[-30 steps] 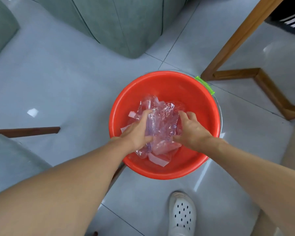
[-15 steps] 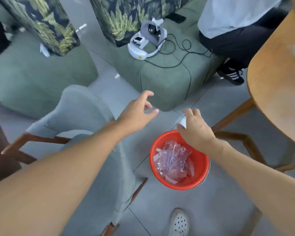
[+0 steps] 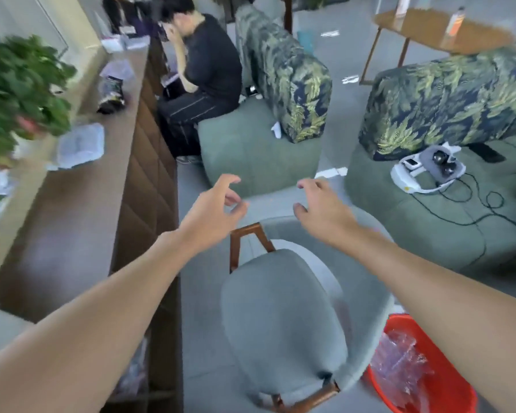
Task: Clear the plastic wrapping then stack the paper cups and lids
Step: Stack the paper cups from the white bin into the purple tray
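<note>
The crumpled clear plastic wrapping (image 3: 399, 368) lies inside a red plastic bin (image 3: 447, 391) on the floor at the lower right, partly behind my right forearm. My left hand (image 3: 213, 210) hovers in the air above a grey chair, fingers loosely curled, holding nothing. My right hand (image 3: 319, 208) hovers beside it at the same height, fingers relaxed and empty. Both hands are well above and to the left of the bin. No paper cups or lids are in view.
A grey padded chair (image 3: 283, 320) with a wooden frame stands directly below my hands. A long brown counter (image 3: 81, 210) with a clear plastic container (image 3: 79, 146) and a plant (image 3: 18, 93) runs along the left. Green sofas (image 3: 259, 150) and a seated person (image 3: 203, 81) lie beyond.
Both hands have let go of the wrapping, left it in the red bin and risen. The view has swung up and left, so the bin now sits at the lower right.
</note>
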Demonstrator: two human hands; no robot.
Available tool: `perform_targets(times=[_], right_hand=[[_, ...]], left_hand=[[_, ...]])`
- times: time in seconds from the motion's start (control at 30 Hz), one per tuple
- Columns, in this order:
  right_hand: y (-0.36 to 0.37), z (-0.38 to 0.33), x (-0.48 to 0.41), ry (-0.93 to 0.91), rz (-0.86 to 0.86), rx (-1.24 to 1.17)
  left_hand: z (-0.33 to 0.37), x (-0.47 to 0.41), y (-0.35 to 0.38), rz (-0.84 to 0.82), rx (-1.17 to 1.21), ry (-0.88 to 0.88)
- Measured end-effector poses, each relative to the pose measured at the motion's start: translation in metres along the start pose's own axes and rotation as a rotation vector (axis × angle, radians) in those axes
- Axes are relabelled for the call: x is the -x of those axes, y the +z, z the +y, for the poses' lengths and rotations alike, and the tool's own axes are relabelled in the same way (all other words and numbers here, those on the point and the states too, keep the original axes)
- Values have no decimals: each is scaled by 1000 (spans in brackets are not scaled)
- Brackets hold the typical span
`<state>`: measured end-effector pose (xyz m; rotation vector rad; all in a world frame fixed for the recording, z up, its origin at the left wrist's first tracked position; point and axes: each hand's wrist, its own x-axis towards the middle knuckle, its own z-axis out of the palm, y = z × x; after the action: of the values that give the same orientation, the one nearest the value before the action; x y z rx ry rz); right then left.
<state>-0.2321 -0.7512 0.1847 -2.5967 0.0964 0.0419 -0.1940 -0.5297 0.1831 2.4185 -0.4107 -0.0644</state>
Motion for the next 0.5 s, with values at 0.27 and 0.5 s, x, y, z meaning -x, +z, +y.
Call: perform_targets(times=[0.27, 0.5], right_hand=[[93, -218, -26, -404, -174, -18], [158, -356, -22, -685, -336, 25]], left_hand=[[-123, 116, -166, 290, -106, -290], [-187, 209, -229, 455, -120, -561]])
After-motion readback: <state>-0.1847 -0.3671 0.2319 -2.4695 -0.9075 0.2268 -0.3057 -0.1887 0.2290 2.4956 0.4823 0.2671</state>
